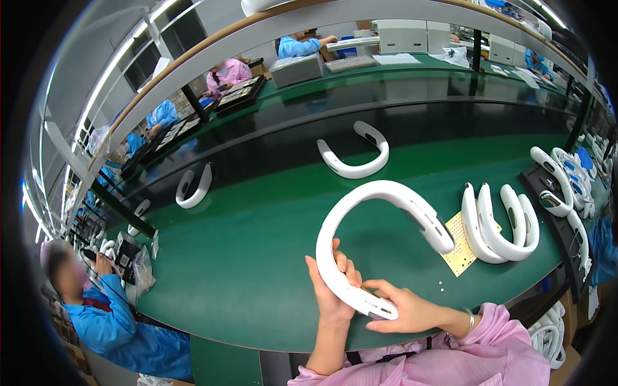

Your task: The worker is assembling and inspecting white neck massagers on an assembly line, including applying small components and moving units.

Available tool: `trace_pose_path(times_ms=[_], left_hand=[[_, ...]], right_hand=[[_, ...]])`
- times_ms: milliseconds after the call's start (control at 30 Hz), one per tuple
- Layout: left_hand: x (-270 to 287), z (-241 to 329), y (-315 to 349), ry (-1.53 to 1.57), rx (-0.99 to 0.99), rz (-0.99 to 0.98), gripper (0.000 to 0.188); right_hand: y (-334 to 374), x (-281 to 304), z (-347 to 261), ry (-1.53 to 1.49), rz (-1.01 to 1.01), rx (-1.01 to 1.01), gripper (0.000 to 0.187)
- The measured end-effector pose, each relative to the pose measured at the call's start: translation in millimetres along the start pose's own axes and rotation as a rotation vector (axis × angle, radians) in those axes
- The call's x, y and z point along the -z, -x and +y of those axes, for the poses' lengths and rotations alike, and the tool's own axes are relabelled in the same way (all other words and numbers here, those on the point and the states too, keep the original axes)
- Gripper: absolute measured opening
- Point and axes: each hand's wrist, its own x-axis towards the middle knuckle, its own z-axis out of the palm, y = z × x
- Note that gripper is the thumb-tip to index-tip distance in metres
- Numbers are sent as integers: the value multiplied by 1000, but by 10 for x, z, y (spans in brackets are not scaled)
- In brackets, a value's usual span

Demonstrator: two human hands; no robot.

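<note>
A white U-shaped neck fan (329, 235) is held up over the green table, tilted, its opening facing the lower right. My left hand (335, 286) wraps round its left side from below, thumb on the outer edge. My right hand (407, 309) grips the near end of the same fan, with the thumb beneath and fingers over the slotted tip. To the right, a white neck fan (477, 239) stands beside another white neck fan (515, 249), partly over a yellow perforated sheet (458, 264). Tiny pale round pieces (441, 285) lie near my right hand.
Farther off lie a neck fan (356, 171) and, leftward, another neck fan (193, 199), by the black strip (270, 138). A black tray (552, 222) with fans and cables borders the right. A co-worker in blue (122, 321) sits left, near a plastic bag (143, 273).
</note>
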Motion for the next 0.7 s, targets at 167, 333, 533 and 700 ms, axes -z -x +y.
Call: trace_pose_path(times_ms=[167,333,533,700], left_hand=[[-45,291,-99,-413,97,45,46],[36,339,-167,-486,73,210,26],[140,478,-223,-515,-68,284,23],[357,742,-601,-417,-274,278,32]], right_hand=[[-74,205,-33,101,-269,-181,61],[-196,223,-166,327,-340,-307,50],[-413,82,-113,555,-258,-163,44],[-1173,401,66,486,-300,52,48]])
